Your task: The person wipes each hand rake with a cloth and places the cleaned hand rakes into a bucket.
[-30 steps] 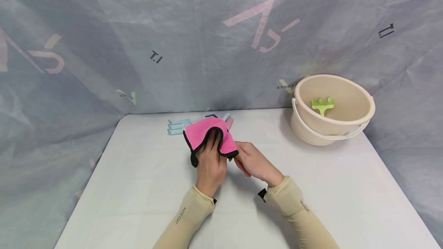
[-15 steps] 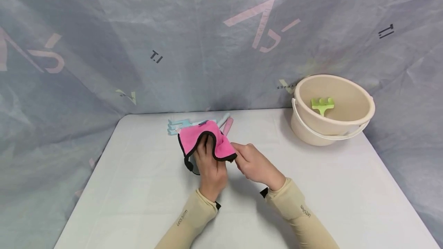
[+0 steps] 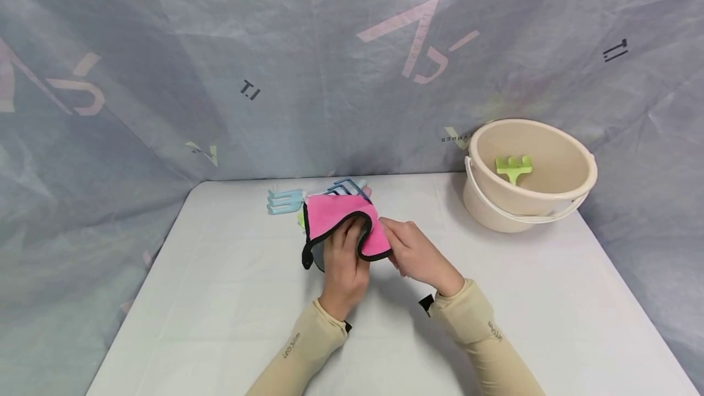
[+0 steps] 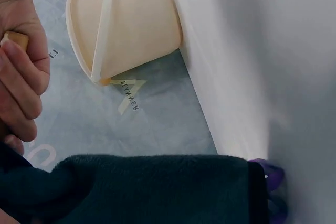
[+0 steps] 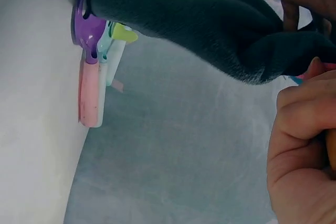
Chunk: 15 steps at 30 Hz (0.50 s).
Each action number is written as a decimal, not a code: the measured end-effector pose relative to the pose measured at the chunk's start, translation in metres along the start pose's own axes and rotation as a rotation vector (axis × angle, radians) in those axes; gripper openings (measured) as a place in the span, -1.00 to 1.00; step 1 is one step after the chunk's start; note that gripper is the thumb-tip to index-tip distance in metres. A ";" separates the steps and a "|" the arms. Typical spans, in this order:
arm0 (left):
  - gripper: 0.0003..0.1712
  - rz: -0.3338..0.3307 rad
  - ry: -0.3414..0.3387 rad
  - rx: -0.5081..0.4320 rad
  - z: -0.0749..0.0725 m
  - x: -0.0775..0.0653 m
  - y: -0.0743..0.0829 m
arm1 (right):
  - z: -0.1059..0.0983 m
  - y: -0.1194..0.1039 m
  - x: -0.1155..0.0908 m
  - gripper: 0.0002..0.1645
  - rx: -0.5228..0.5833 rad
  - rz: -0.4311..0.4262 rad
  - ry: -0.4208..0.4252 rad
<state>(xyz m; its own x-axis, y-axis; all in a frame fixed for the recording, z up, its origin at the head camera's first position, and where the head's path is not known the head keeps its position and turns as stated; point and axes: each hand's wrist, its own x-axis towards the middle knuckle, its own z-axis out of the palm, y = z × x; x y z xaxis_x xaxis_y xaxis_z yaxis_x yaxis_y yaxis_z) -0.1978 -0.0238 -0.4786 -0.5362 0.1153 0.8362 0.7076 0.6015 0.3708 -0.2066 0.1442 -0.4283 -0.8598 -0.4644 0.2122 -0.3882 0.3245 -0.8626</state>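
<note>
In the head view my left hand [image 3: 345,267] holds a cloth [image 3: 338,209], pink on one face and dark on the other, with black edging. It is wrapped over a hand rake whose dark blue tines [image 3: 360,189] poke out past the far edge. My right hand [image 3: 415,255] grips the rake's wooden handle [image 4: 17,39], its end showing in the left wrist view. The cloth hides the rake's middle. From the right wrist, the dark face of the cloth [image 5: 184,14] spans the top, and the right hand's fingers curl round the handle.
Beyond the cloth a light blue rake [image 3: 285,201] lies on the white table [image 3: 220,298]. A purple tool with a pink handle [image 5: 89,95] lies near it, beside other pastel tools. At the back right stands a cream bucket [image 3: 492,209] with a green rake [image 3: 513,167] inside.
The hands and cloth came a little nearer and left, then shifted right. More of the dark blue tines now show past the cloth, and a green bit has come into view beside it.
</note>
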 end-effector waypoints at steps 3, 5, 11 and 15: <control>-0.55 0.036 -0.014 -0.008 0.006 -0.003 -0.004 | -0.004 0.002 -0.002 -0.50 0.054 0.006 0.012; -0.56 0.053 -0.016 -0.014 0.009 -0.005 -0.006 | -0.005 0.004 -0.003 -0.48 0.080 0.011 0.017; -0.64 0.028 0.008 -0.073 0.010 -0.009 -0.011 | -0.002 0.004 -0.001 -0.39 0.237 0.059 0.057; -0.70 -0.178 0.008 -0.225 0.006 -0.005 -0.013 | 0.000 -0.001 0.000 -0.37 0.379 0.030 0.089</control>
<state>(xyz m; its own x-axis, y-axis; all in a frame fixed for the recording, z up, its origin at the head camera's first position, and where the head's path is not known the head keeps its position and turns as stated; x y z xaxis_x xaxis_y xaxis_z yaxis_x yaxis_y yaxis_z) -0.2068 -0.0278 -0.4898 -0.6580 0.0170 0.7529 0.6877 0.4209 0.5915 -0.2061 0.1439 -0.4280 -0.9006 -0.3811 0.2090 -0.2266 0.0014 -0.9740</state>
